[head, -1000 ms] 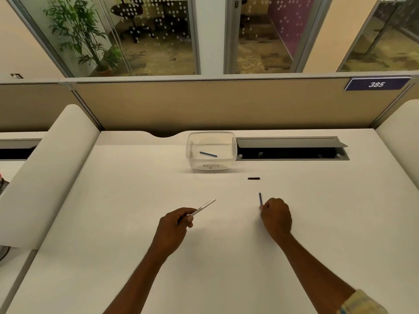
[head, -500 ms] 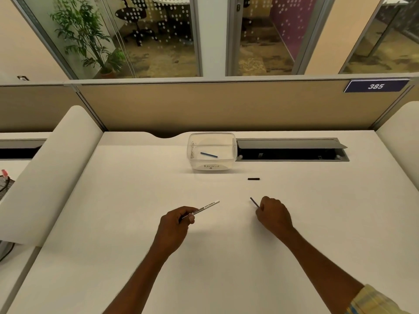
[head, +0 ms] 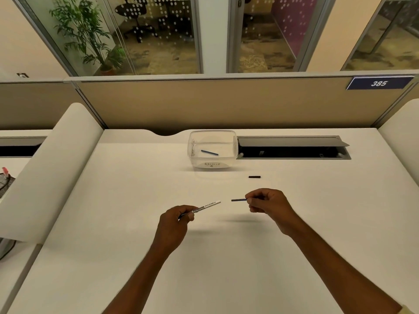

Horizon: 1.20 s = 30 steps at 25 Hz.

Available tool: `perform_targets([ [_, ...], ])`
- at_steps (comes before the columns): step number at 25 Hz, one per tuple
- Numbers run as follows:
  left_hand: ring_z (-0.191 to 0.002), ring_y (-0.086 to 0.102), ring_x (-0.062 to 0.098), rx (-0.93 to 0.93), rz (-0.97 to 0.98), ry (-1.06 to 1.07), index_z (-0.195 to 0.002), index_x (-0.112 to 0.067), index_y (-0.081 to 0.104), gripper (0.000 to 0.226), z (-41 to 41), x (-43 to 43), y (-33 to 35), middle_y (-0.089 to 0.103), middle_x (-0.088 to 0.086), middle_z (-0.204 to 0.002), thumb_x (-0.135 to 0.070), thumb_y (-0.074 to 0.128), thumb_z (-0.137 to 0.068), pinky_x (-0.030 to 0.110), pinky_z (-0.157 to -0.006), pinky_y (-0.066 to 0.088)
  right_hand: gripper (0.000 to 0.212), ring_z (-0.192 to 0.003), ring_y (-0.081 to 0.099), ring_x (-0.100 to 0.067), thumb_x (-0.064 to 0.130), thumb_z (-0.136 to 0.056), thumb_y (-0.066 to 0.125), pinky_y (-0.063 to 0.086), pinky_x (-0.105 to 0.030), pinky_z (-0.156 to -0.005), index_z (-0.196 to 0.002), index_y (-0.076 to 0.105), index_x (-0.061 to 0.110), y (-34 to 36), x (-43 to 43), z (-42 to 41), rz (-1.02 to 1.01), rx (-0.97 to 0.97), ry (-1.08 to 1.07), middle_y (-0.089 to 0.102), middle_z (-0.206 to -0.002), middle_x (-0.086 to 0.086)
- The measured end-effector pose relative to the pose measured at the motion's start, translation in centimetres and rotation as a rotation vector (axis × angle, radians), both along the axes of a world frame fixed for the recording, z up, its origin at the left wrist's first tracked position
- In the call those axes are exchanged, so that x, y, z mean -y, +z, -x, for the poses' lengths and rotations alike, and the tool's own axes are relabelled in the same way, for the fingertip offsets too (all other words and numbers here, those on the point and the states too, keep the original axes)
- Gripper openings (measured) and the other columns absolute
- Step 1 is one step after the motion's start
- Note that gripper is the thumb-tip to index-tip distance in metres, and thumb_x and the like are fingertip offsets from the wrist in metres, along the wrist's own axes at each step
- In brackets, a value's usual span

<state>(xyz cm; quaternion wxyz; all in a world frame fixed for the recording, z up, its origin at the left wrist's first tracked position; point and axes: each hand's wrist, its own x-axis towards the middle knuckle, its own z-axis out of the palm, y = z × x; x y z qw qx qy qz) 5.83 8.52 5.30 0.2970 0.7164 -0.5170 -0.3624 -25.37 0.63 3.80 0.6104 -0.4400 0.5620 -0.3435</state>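
The left hand (head: 175, 219) has its thumb and curled fingers closed round the back end of a slim marker (head: 207, 206). The right hand (head: 268, 203) pinches a thin dark rod (head: 238, 200) between thumb and fingertips. Both are held a little above the desk (head: 113, 223), a broad, smooth, matte white top.

At the back of the desk stands a clear plastic tub (head: 234, 146) with rounded corners and a handwritten label on its front wall. A blue stick (head: 209, 152) lies slantwise on its floor.

The marker is a white printed barrel whose free end points right and slightly up. The rod lies just to the right of that end, nearly level, with its bare tip pointing left. The two long axes are almost in line, and their ends are near each other but apart.

From where I stand, the rod looks meant to slide into the barrel. If so, the right hand would carry it leftward and tilt it a touch to match the barrel.

A short black cap-like piece (head: 254, 177) lies flat between the tub and the right hand.
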Motion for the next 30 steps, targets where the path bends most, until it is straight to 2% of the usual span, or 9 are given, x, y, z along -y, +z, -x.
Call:
perform_targets([
  [4, -0.086, 0.061, -0.009, -0.007, -0.004, 0.002, -0.104, -0.031, 0.081, 0.022, 0.1, -0.1, 0.1, 0.076, -0.011, -0.089, -0.013, 0.068, -0.098, 0.001, -0.068, 0.042, 0.012, -0.078, 0.077, -0.024, 0.005, -0.089, 0.084, 0.065, -0.029, -0.081, -0.099, 0.086, 0.011, 0.8, -0.3, -0.7, -0.007, 0.088, 0.034, 0.080, -0.086, -0.009],
  [8, -0.087, 0.064, -0.001, -0.038, -0.012, 0.018, -0.103, -0.030, 0.081, 0.022, 0.2, -0.3, 0.4, 0.076, -0.011, -0.090, -0.013, 0.069, -0.098, 0.002, -0.068, 0.043, 0.013, -0.080, 0.077, -0.025, 0.007, -0.089, 0.085, 0.064, -0.030, -0.083, -0.102, 0.085, 0.009, 1.1, -0.4, -1.2, -0.021, 0.149, 0.058, 0.080, -0.087, -0.010],
  [18, -0.086, 0.064, 0.001, -0.109, 0.001, 0.012, -0.102, -0.029, 0.083, 0.020, 0.9, -0.5, 1.4, 0.077, -0.007, -0.091, -0.016, 0.069, -0.099, 0.004, -0.070, 0.044, 0.013, -0.078, 0.076, -0.025, 0.007, -0.089, 0.085, 0.064, -0.029, -0.080, -0.102, 0.085, 0.009, 1.7, -0.5, -1.3, -0.001, 0.148, 0.068, 0.080, -0.087, -0.011],
  [22, -0.088, 0.065, 0.005, -0.126, -0.003, 0.015, -0.102, -0.030, 0.082, 0.021, 1.0, -0.3, 1.5, 0.077, -0.007, -0.090, -0.016, 0.068, -0.098, 0.010, -0.072, 0.046, 0.012, -0.079, 0.076, -0.024, 0.007, -0.090, 0.083, 0.064, -0.030, -0.082, -0.101, 0.086, 0.011, 2.0, -0.6, -1.3, 0.013, 0.120, 0.085, 0.080, -0.088, -0.011],
  [27, -0.087, 0.065, 0.001, -0.075, 0.013, -0.037, -0.102, -0.032, 0.081, 0.027, 1.0, -0.2, 1.3, 0.076, -0.010, -0.091, -0.009, 0.070, -0.096, 0.017, -0.077, 0.049, 0.012, -0.078, 0.075, -0.020, 0.005, -0.091, 0.081, 0.065, -0.030, -0.080, -0.098, 0.086, 0.013, 2.5, -0.6, -1.4, 0.054, 0.035, 0.133, 0.079, -0.085, -0.008],
  [30, -0.084, 0.066, 0.003, -0.074, 0.031, -0.081, -0.101, -0.032, 0.081, 0.029, 1.1, -0.2, 1.1, 0.074, -0.007, -0.087, -0.006, 0.071, -0.095, 0.014, -0.075, 0.050, 0.013, -0.073, 0.073, -0.018, 0.005, -0.090, 0.083, 0.064, -0.029, -0.078, -0.095, 0.085, 0.017, 3.0, -0.7, -1.7, 0.077, -0.045, 0.178, 0.079, -0.081, -0.005],
])
